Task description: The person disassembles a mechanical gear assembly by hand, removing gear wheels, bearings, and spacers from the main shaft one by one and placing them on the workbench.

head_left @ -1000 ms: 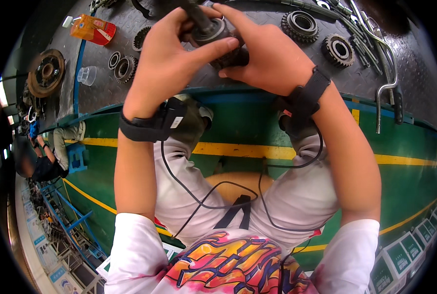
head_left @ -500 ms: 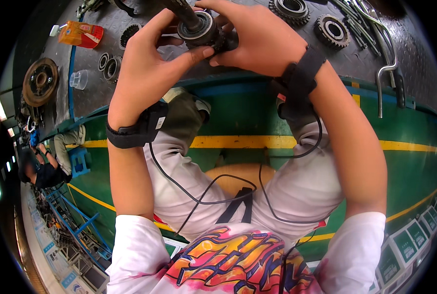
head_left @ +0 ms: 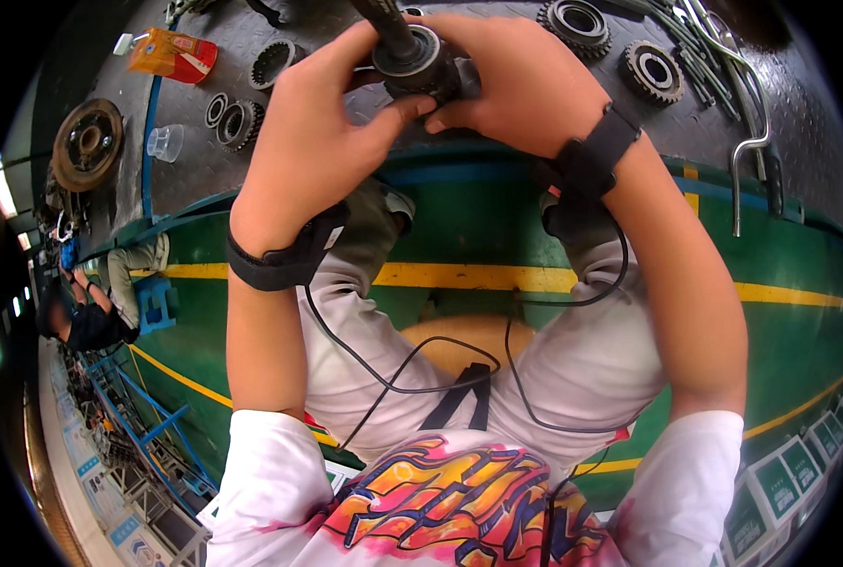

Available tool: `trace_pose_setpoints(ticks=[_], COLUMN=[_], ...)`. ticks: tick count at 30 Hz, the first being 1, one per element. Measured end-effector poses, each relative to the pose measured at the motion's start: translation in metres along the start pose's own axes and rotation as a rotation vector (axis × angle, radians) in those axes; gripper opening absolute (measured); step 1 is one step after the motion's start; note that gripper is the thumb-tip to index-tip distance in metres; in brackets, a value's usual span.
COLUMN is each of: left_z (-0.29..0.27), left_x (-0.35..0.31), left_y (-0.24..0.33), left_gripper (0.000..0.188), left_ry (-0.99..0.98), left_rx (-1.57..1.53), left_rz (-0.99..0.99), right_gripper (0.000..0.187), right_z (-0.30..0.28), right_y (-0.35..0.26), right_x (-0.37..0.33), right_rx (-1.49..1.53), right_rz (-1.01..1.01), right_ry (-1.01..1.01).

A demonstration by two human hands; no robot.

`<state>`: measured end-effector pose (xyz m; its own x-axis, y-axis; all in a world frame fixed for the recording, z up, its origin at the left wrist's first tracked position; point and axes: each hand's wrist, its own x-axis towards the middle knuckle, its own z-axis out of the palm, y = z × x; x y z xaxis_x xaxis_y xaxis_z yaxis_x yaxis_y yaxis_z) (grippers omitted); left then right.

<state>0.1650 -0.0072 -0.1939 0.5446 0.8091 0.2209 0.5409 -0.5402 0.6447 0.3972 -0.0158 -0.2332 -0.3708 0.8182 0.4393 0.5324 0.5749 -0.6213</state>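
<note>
A dark metal gear shaft (head_left: 391, 26) stands tilted at the far edge of the view, with a ringed collar (head_left: 408, 59) near its lower end. My left hand (head_left: 316, 132) curls round the collar from the left, its thumb pressed along the near side. From the right, my right hand (head_left: 527, 87) closes on the same part, thumb and fingers bent round it. The two thumbs almost meet below the collar. The fingers on the far side are partly hidden behind the metal.
Left on the metal bench (head_left: 190, 180) are gear rings (head_left: 241, 125), a clear plastic cup (head_left: 165, 143), an orange-red container (head_left: 171, 55) and a rusty disc (head_left: 88, 144). Right lie toothed gears (head_left: 654, 72), bolts (head_left: 703, 71) and a bent metal bar (head_left: 757, 94). Another person (head_left: 86, 307) sits far left.
The view has shifted slightly, so the bench, shaft and hands appear a little further right. Both hands keep their hold on the gear shaft.
</note>
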Motion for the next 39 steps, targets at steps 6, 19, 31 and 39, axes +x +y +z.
trace_pose_setpoints(ticks=[6, 19, 31, 39], left_z=[0.009, -0.011, -0.045, -0.081], left_x=[0.003, -0.013, -0.029, -0.055], left_y=[0.015, -0.037, -0.056, -0.082], left_gripper=[0.058, 0.073, 0.059, 0.052], left_ry=[0.034, -0.053, 0.14, 0.379], left_rx=[-0.238, -0.023, 0.158, 0.136], left_rz=[-0.057, 0.02, 0.008, -0.153], right_gripper=[0.085, 0.081, 0.073, 0.067], right_z=[0.009, -0.007, 0.01, 0.016], right_y=[0.013, -0.01, -0.007, 0.018], right_x=[0.003, 0.005, 0.007, 0.028], right_rx=[-0.019, 0.163, 0.02, -0.39], right_rz=[0.028, 0.082, 0.294, 0.318], right_ry=[-0.041, -0.105, -0.076, 0.035])
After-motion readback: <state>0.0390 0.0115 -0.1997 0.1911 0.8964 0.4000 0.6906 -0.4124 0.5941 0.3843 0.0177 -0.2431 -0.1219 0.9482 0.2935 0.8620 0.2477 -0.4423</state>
